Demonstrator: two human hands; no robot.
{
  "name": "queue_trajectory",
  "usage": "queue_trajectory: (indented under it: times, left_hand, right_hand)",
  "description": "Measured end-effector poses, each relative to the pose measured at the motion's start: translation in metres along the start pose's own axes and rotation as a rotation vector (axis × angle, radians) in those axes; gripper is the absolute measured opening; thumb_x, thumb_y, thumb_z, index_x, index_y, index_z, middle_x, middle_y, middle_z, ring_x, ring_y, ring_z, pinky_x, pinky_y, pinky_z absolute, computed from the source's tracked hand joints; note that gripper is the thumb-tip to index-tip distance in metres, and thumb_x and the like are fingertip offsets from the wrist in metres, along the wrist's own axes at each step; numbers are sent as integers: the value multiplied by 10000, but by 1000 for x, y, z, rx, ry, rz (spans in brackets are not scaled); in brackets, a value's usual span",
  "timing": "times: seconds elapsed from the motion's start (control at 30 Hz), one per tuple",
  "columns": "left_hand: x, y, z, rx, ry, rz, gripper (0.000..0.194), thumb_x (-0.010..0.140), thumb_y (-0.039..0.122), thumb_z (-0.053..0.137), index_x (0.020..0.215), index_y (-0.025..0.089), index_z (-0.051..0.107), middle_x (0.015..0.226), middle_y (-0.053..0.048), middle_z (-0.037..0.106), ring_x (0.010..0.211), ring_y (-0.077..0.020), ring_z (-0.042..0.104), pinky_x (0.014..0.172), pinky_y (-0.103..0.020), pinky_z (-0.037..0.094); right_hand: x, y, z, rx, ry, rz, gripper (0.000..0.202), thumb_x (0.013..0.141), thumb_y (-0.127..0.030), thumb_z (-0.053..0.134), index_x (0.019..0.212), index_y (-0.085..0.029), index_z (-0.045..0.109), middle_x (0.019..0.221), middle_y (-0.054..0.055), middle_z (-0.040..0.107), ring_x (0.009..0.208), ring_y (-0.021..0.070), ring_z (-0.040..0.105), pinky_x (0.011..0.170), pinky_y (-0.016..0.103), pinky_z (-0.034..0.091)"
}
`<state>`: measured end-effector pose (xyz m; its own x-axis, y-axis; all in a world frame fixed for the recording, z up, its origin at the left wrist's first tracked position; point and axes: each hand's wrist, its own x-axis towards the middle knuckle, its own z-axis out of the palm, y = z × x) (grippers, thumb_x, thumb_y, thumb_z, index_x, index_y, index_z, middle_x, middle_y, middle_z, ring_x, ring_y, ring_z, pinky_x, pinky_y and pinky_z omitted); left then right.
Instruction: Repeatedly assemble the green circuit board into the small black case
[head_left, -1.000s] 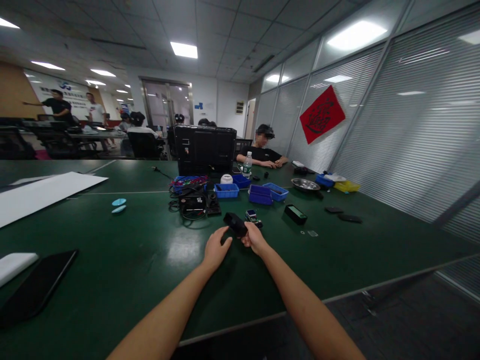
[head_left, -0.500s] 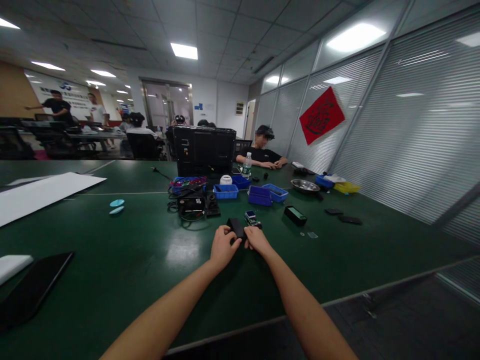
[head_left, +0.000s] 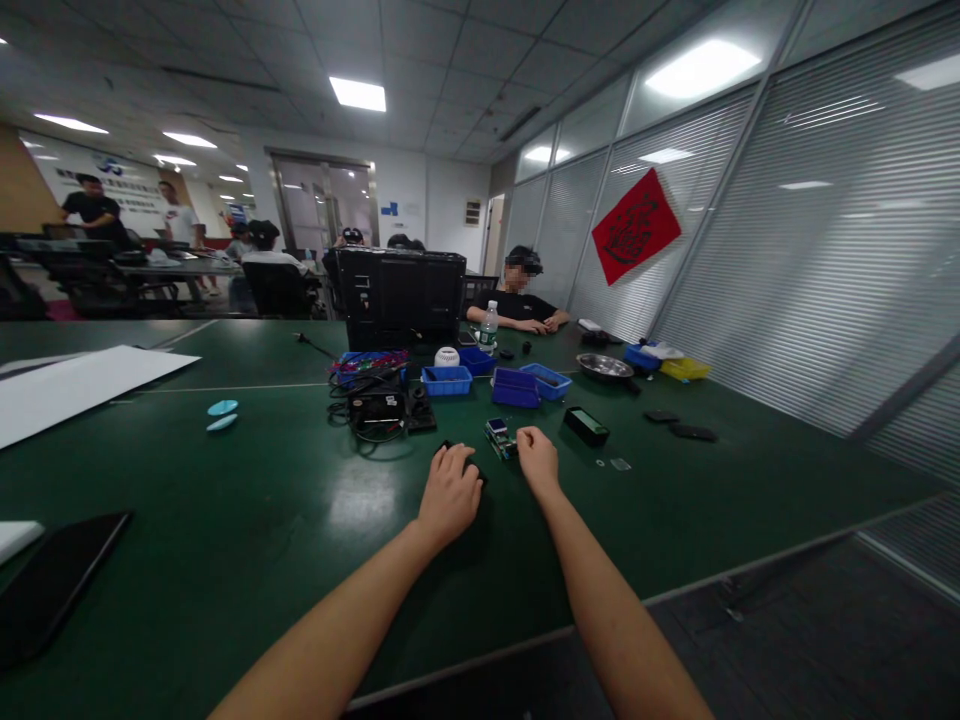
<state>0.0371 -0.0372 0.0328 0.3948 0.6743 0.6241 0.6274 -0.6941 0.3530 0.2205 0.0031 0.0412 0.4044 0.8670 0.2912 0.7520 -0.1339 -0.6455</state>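
Observation:
My left hand [head_left: 451,487] lies over a black plastic case [head_left: 481,477] on the green table, its fingers bent across the top and far side. The hand covers most of the case. To the right, my right hand [head_left: 537,458] is closed, with its fingertips turned away, so whatever they pinch is hidden. It is right beside a small circuit board [head_left: 501,439] with a little screen, which lies between the two hands. Farther right sits a black box with a greenish top [head_left: 586,426]. A small clear plate [head_left: 620,464] and a tiny ring [head_left: 600,463] lie near it.
Blue bins [head_left: 447,381], a purple-blue box [head_left: 515,388], tangled cables [head_left: 367,385], and a white ball [head_left: 447,357] stand beyond my hands. A metal bowl [head_left: 604,367] is at the right. Behind a black monitor [head_left: 401,297], other people sit and stand; one person [head_left: 517,300] sits across the table.
My hands have moved apart. The black case, earlier tilted up between both hands, is now lower under my left hand. My right hand has let go of it and moved right, uncovering the circuit board.

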Motion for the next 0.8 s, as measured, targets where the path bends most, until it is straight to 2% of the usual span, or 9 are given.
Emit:
queue_trajectory:
  times: [0.1,0.27,0.37,0.47,0.57,0.67,0.73,0.8]
  left_hand:
    - [5,-3,4,42,-30,3,119,782,270,509,848,198,576,1187,-85,487,1182,-241,359,1040,-451,181]
    - [5,-12,9,79,-51,-42,336,715,394,594,998,216,557,1243,-88,448,1192,-265,339,1024,-472,199]
    - [1,-15,10,91,-45,-29,320,704,382,611,979,222,574,1237,-82,450,1178,-266,352,1003,-475,237]
    - [-2,-17,10,79,-30,7,242,714,301,610,946,233,592,1206,-65,473,1152,-251,377,975,-464,286]
    - [-4,-19,9,57,-19,21,160,730,240,587,889,234,607,1167,-54,500,1131,-236,392,956,-446,319]
    - [-5,-20,7,34,-21,34,118,737,230,579,851,228,610,1158,-52,504,1131,-231,392,951,-434,331]
    - [-5,-20,5,19,-26,39,100,740,232,576,834,223,609,1158,-52,505,1131,-226,395,955,-425,329]
    - [-5,-20,3,2,-30,36,87,743,237,574,821,219,607,1155,-52,507,1131,-223,398,960,-416,328]
  right_hand:
    - [-2,0,7,-149,22,-47,336,814,-376,396,1068,-209,538,988,68,568,898,189,527,722,253,371]
    - [-4,3,17,-314,-24,-101,490,743,-459,519,1168,-217,484,1062,105,510,1004,245,459,796,301,361]
    - [0,9,22,-294,-69,-106,446,740,-405,536,1135,-199,512,1033,102,530,967,229,490,790,289,369]
    - [6,14,25,-197,-90,-110,372,757,-348,513,1085,-175,551,1009,94,568,920,197,532,773,256,376]
    - [11,18,25,-94,-126,-57,316,793,-356,456,1017,-177,590,958,71,616,875,176,561,730,234,383]
    - [15,21,21,-105,-169,-13,352,846,-372,347,905,-177,633,863,72,642,799,172,578,680,239,381]
    - [15,22,18,-171,-152,-25,394,860,-366,310,854,-168,650,847,93,638,793,181,574,683,250,377]
    - [15,21,16,-215,-75,-55,386,858,-369,323,882,-165,649,896,107,623,840,193,559,718,259,373]
